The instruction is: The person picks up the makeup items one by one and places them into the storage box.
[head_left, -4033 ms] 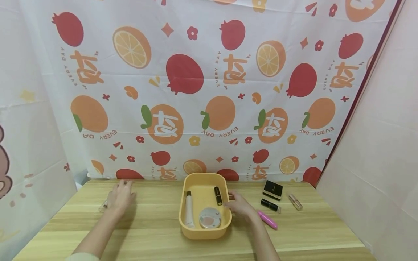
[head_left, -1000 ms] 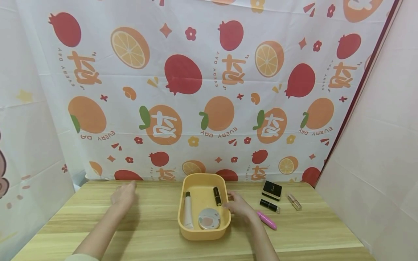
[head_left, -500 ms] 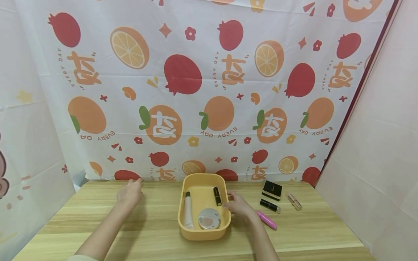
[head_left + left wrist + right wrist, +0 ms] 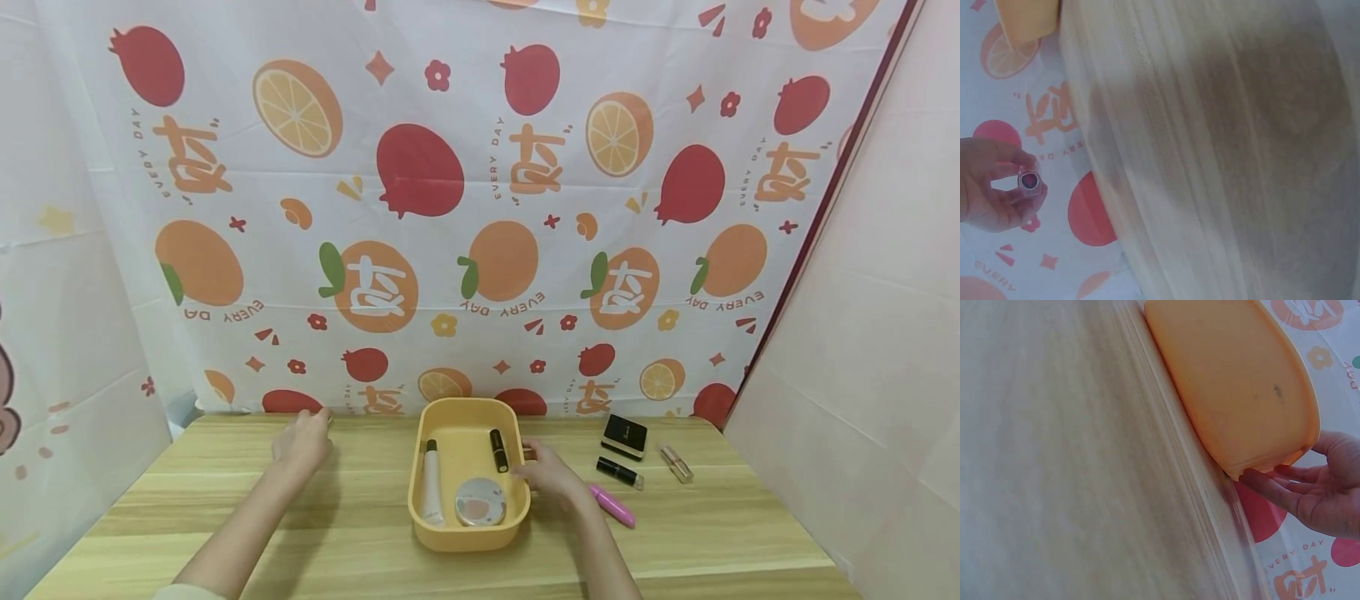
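Observation:
In the left wrist view, my left hand [image 4: 1004,187] pinches a small clear cosmetic tube [image 4: 1030,181], its round end with a dark reddish centre facing the camera. The head view has this left hand raised above the left part of the table, the tube mostly hidden by the fingers. My right hand [image 4: 551,471] grips the right wall of a yellow bin [image 4: 468,537], thumb at the rim and fingers against the outside. Inside the bin lie a white tube with a black cap [image 4: 432,492], a black lipstick [image 4: 498,452] and a round compact [image 4: 481,502].
To the right of the bin lie a black square compact [image 4: 625,437], a black lipstick with a clear end [image 4: 619,472], a pink tube [image 4: 612,506] and a small gold-and-clear tube [image 4: 676,463]. A fruit-print curtain [image 4: 480,192] hangs behind the wooden table [image 4: 360,558].
My left hand has picked the clear tube up from the left of the table and moved slightly right with it. The right hand and the bin have stayed put.

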Demonstrator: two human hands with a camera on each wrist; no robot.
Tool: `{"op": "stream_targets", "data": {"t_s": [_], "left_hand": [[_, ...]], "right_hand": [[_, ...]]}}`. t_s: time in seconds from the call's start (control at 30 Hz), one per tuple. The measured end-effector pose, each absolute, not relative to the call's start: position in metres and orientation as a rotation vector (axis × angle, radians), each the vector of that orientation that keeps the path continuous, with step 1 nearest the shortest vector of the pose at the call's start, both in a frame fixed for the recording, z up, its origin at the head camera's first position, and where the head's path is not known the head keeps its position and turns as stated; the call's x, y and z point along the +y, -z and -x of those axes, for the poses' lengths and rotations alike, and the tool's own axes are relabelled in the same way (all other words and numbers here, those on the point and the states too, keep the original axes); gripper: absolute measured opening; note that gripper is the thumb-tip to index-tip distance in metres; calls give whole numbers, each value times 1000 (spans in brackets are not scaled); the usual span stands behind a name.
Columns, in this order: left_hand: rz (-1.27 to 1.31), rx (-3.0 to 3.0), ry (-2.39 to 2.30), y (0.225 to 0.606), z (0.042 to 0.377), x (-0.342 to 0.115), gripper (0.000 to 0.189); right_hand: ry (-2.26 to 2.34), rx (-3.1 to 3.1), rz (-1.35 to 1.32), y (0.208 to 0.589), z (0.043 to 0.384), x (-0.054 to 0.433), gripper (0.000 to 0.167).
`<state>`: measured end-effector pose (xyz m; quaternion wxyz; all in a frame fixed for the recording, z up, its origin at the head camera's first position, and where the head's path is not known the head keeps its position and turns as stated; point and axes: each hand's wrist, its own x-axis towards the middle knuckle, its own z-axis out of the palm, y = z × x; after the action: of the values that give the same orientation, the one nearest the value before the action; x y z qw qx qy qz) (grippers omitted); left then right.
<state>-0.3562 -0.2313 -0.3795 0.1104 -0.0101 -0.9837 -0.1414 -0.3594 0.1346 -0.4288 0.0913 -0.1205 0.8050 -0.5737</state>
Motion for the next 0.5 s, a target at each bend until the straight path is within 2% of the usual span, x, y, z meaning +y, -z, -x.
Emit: {"op": "stream_targets", "data": {"t_s": [0.5], "left_hand": [[43,-2883,435,374,354,-225,39]], "right_hand": [[1706,2389,364,429,360,135,55]]}}
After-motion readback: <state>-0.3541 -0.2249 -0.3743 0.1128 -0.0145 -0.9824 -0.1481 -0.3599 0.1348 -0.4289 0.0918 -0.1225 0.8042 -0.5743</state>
